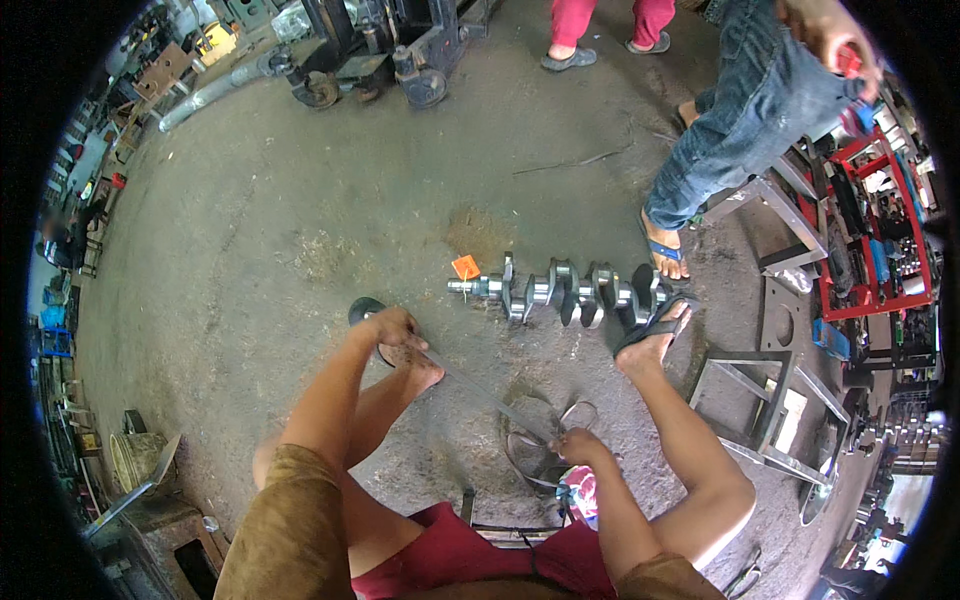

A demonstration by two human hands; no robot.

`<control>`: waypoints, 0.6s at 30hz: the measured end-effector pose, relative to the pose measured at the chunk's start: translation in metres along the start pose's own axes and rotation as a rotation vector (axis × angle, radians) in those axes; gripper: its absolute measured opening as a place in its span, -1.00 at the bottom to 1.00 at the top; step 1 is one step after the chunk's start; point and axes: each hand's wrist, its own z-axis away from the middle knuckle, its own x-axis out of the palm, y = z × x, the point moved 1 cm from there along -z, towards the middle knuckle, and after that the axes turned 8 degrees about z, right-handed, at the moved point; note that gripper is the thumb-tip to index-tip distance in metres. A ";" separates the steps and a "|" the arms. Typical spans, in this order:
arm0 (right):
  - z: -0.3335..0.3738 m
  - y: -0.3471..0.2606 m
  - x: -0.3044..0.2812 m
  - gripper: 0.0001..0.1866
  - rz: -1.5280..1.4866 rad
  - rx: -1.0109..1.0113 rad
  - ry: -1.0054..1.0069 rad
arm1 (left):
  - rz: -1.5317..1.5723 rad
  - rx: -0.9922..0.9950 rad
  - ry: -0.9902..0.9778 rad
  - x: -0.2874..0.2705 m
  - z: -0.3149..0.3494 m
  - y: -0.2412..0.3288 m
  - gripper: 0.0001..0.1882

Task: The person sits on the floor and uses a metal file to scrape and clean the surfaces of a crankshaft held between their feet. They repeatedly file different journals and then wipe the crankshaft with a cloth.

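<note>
I sit low over a concrete floor. My left hand [392, 327] is closed on the upper end of a long thin metal rod [480, 388], next to a dark round part [364, 309] at its tip. My right hand [580, 445] grips the rod's lower end, just above a sandal [540, 445] on the floor. A steel crankshaft [565, 291] lies on the floor ahead of me, with a small orange tag [466, 267] near its left end. My right foot in a sandal [655, 328] rests against the crankshaft's right end. My left foot [415, 370] lies under the rod.
Another person in jeans [740, 110] stands at the upper right, foot in a blue sandal [665, 250] near the crankshaft. A third person's feet [605, 45] show at the top. A red rack [880, 230] and metal frames [770, 400] stand right; machinery [370, 55] at the top.
</note>
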 end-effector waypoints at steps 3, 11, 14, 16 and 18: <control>-0.030 -0.045 -0.001 -0.37 0.046 0.156 0.443 | -0.053 0.142 -0.017 0.040 -0.036 0.023 -0.52; -0.152 -0.121 -0.054 -0.59 -0.707 -0.104 0.444 | 0.026 0.484 0.090 0.042 -0.115 0.032 -0.64; -0.166 -0.115 -0.049 -0.69 -0.768 -0.005 0.519 | 0.059 0.303 0.595 0.012 -0.138 0.024 -0.60; -0.170 -0.105 -0.039 -0.71 -0.696 0.077 0.616 | 0.046 0.471 0.907 0.002 -0.147 0.025 -0.58; -0.173 -0.093 -0.027 -0.70 -0.818 0.080 0.710 | 0.169 0.239 0.698 0.008 -0.154 0.027 -0.58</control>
